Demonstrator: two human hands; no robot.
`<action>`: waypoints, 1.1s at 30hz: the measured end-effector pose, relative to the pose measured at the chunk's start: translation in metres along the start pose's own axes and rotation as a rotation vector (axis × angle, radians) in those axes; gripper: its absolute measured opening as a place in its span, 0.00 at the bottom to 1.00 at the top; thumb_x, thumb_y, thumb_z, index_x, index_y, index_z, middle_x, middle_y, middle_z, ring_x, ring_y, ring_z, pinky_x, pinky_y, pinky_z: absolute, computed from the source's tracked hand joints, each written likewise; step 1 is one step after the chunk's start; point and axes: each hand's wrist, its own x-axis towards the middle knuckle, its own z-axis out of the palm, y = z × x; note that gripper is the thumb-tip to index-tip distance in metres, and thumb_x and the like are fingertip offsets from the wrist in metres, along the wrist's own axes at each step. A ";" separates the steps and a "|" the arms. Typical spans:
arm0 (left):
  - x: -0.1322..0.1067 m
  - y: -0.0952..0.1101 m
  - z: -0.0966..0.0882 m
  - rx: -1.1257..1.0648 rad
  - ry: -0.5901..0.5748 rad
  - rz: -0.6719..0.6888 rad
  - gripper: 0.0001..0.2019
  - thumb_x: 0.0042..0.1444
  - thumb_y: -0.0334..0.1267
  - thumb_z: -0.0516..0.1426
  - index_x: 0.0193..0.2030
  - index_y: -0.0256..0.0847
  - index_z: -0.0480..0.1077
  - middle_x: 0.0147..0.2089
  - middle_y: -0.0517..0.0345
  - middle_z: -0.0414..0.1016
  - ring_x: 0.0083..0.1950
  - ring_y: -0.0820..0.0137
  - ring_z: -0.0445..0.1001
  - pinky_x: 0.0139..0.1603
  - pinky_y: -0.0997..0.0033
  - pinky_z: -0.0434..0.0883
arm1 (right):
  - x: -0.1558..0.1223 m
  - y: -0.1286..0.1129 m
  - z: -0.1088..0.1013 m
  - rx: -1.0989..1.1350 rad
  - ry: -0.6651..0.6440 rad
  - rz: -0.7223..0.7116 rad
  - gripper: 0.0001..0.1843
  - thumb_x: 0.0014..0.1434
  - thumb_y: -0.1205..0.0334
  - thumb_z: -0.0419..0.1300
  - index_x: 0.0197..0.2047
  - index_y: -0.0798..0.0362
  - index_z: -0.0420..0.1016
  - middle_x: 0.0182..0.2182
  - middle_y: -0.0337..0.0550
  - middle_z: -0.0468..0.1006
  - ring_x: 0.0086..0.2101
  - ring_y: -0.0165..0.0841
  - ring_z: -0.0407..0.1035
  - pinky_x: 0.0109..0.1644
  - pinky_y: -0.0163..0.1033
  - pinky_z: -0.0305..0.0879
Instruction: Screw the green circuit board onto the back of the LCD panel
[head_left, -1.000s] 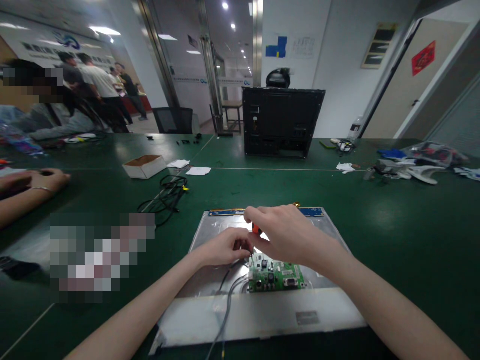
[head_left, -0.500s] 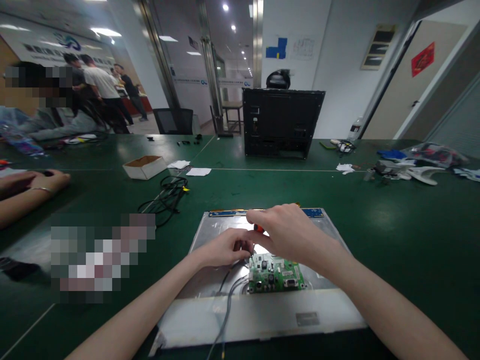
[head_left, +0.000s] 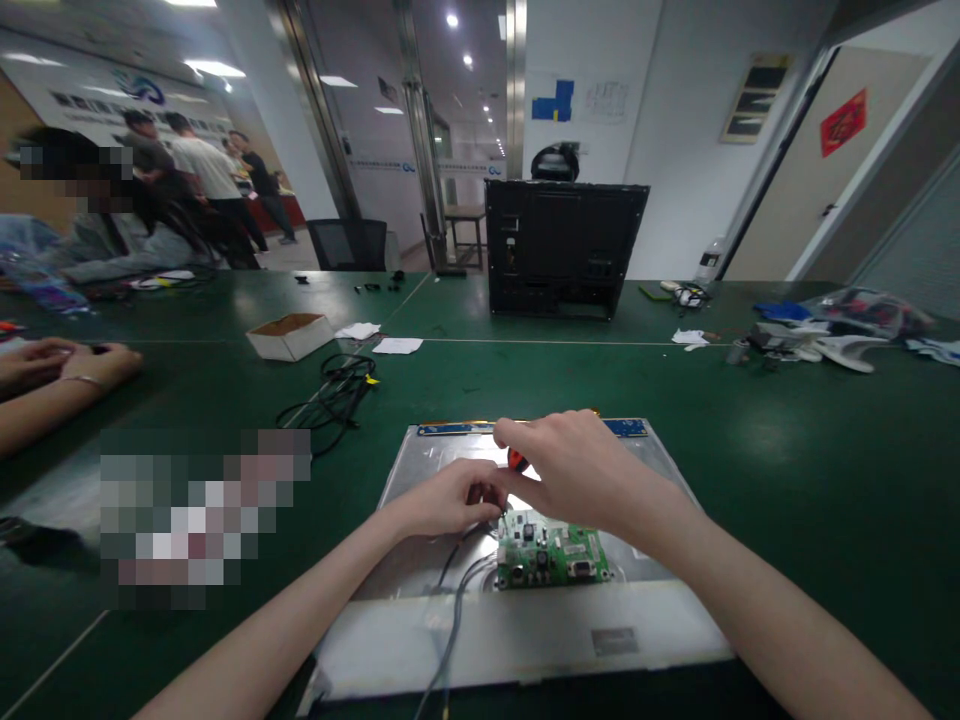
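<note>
Our right hand (head_left: 581, 470) has its grip wrapped around the red-handled screwdriver (head_left: 516, 459), only a sliver of the handle showing between thumb and forefinger; our left hand (head_left: 448, 498) has its grip pinched together at the tool's lower end, though we cannot tell whether it pinches shaft or screw. The tool stands at the far-left corner of the small green circuit board (head_left: 551, 558), which lies on the silver metal panel (head_left: 409, 480) on the green surface (head_left: 787, 450), with grey cables (head_left: 456, 612) trailing towards us. Its long axis runs near upright, handle up and leaning slightly away, tip down and hidden. We judge it best to hold the shaft square to the board, press straight down, and let the left fingers steady only.
</note>
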 end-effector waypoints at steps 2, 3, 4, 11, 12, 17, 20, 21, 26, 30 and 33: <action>0.000 0.002 0.000 -0.011 -0.012 0.002 0.03 0.49 0.30 0.58 0.33 0.38 0.72 0.30 0.60 0.72 0.31 0.70 0.69 0.32 0.74 0.66 | 0.000 0.001 -0.002 -0.024 -0.014 0.016 0.13 0.65 0.51 0.52 0.36 0.51 0.69 0.27 0.40 0.78 0.24 0.30 0.67 0.25 0.35 0.43; 0.000 0.002 0.000 -0.020 -0.010 0.003 0.04 0.49 0.29 0.58 0.33 0.38 0.72 0.30 0.60 0.72 0.31 0.70 0.69 0.32 0.74 0.66 | 0.000 0.001 -0.002 -0.034 -0.022 0.021 0.14 0.65 0.51 0.52 0.35 0.51 0.70 0.26 0.40 0.77 0.24 0.30 0.67 0.25 0.36 0.43; 0.000 0.003 0.000 -0.028 -0.005 0.001 0.04 0.49 0.29 0.58 0.33 0.38 0.72 0.30 0.60 0.73 0.31 0.70 0.69 0.32 0.74 0.66 | 0.000 0.001 -0.003 -0.040 -0.029 0.023 0.14 0.65 0.52 0.52 0.34 0.52 0.70 0.25 0.40 0.77 0.24 0.30 0.67 0.25 0.36 0.42; 0.000 0.002 0.001 -0.056 0.029 0.003 0.02 0.48 0.30 0.58 0.30 0.38 0.70 0.28 0.62 0.70 0.29 0.71 0.67 0.30 0.75 0.65 | -0.001 -0.001 -0.003 0.012 -0.024 0.002 0.06 0.59 0.63 0.54 0.39 0.54 0.69 0.28 0.40 0.77 0.25 0.29 0.66 0.25 0.35 0.44; 0.000 0.002 0.001 -0.054 0.021 0.002 0.02 0.48 0.30 0.58 0.31 0.38 0.70 0.27 0.62 0.69 0.28 0.72 0.67 0.30 0.75 0.65 | -0.001 0.000 -0.002 0.023 -0.015 -0.007 0.07 0.59 0.63 0.54 0.40 0.54 0.68 0.29 0.40 0.77 0.25 0.29 0.66 0.25 0.35 0.44; 0.000 0.000 0.001 -0.025 0.001 0.012 0.03 0.49 0.29 0.57 0.32 0.37 0.70 0.28 0.62 0.70 0.29 0.71 0.67 0.31 0.74 0.65 | -0.003 0.001 -0.001 0.062 0.001 -0.049 0.07 0.59 0.61 0.55 0.41 0.54 0.67 0.31 0.40 0.78 0.26 0.30 0.67 0.25 0.34 0.46; 0.000 0.000 0.000 -0.009 0.011 0.046 0.03 0.49 0.28 0.57 0.31 0.37 0.70 0.31 0.60 0.72 0.33 0.69 0.69 0.34 0.72 0.66 | -0.002 0.002 -0.001 0.064 -0.008 -0.035 0.10 0.62 0.55 0.55 0.40 0.53 0.69 0.30 0.40 0.78 0.27 0.30 0.68 0.25 0.35 0.46; 0.000 0.000 0.000 -0.014 0.009 0.051 0.03 0.48 0.28 0.57 0.31 0.37 0.70 0.31 0.59 0.72 0.33 0.69 0.70 0.35 0.72 0.66 | -0.002 0.002 -0.001 0.054 -0.008 -0.026 0.11 0.63 0.53 0.55 0.39 0.53 0.69 0.30 0.40 0.79 0.27 0.30 0.68 0.26 0.35 0.46; 0.000 -0.001 0.001 -0.049 0.016 0.015 0.04 0.49 0.29 0.58 0.33 0.38 0.71 0.31 0.60 0.73 0.32 0.69 0.70 0.35 0.72 0.67 | 0.000 0.002 0.000 0.023 -0.005 -0.028 0.09 0.64 0.56 0.54 0.37 0.52 0.70 0.28 0.39 0.78 0.25 0.29 0.67 0.25 0.35 0.46; 0.000 -0.002 0.001 -0.026 0.013 -0.001 0.03 0.48 0.29 0.59 0.32 0.37 0.71 0.30 0.61 0.72 0.31 0.70 0.69 0.32 0.73 0.67 | 0.000 0.001 0.001 0.033 -0.011 -0.048 0.06 0.63 0.60 0.54 0.40 0.53 0.68 0.29 0.40 0.78 0.26 0.29 0.67 0.25 0.35 0.45; 0.001 -0.001 0.000 -0.015 0.006 0.004 0.02 0.49 0.30 0.59 0.32 0.37 0.70 0.29 0.61 0.71 0.30 0.71 0.68 0.31 0.74 0.66 | -0.001 0.000 0.001 0.066 -0.016 -0.049 0.07 0.61 0.62 0.54 0.43 0.54 0.66 0.31 0.40 0.77 0.27 0.30 0.68 0.25 0.34 0.46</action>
